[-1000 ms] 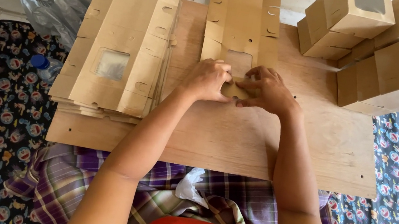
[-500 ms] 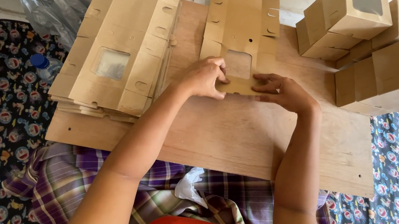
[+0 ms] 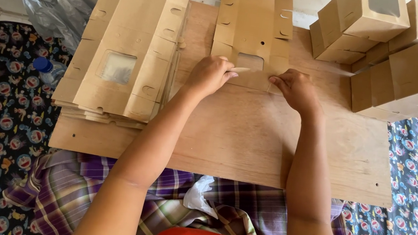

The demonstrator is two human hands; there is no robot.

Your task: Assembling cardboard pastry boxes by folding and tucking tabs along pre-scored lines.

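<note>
Left hand (image 3: 210, 74) in a narrow grip pinching the near edge of a flat brown cardboard box blank (image 3: 254, 27), right hand (image 3: 295, 87) pressing fingers down on the same edge; blank flat on the wooden worktop (image 3: 250, 141); stack of flat blanks (image 3: 128, 43) at left, folded window boxes (image 3: 399, 47) at right

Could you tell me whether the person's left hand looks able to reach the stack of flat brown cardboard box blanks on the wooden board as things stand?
Probably yes. The left hand rests on the flat cardboard blank, and the stack of flat brown cardboard box blanks lies just beside it on the wooden board, with nothing between them.
</note>
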